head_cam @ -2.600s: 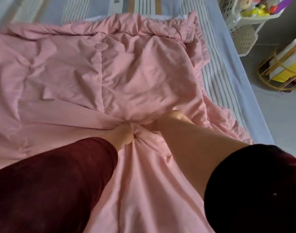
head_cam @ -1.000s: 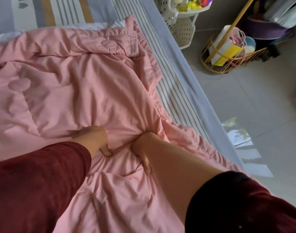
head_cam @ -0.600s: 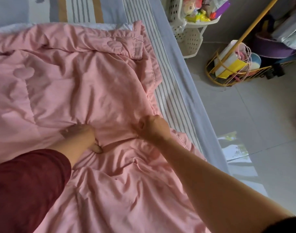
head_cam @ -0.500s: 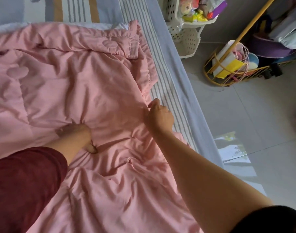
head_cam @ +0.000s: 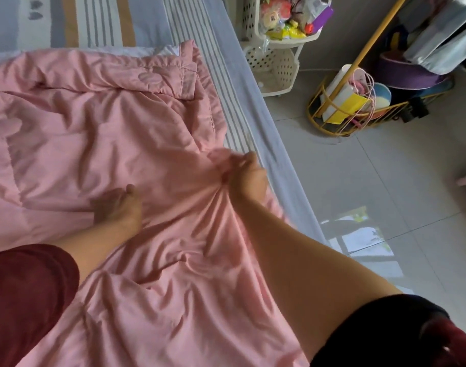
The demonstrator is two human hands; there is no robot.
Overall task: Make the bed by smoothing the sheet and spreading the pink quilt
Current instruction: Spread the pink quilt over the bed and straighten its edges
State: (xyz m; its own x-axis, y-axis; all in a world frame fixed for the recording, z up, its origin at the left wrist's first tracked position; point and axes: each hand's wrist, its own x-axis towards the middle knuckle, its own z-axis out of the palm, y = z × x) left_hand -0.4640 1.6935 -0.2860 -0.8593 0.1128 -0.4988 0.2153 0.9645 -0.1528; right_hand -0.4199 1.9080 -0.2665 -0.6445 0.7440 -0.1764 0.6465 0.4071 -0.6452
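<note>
Your right hand (head_cam: 246, 176) clenched a bunch of the pink quilt (head_cam: 99, 133), rumpled on the striped sheet (head_cam: 224, 75); your left hand (head_cam: 118, 207) rested on it, grip unclear. The step called for a steady pull toward three o'clock, left anchoring.

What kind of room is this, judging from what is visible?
Probably a home bedroom. A striped bedsheet under a pink quilt fills most of the view; beside it, on a tiled floor, stand a white storage rack and a yellow wire basket.
</note>
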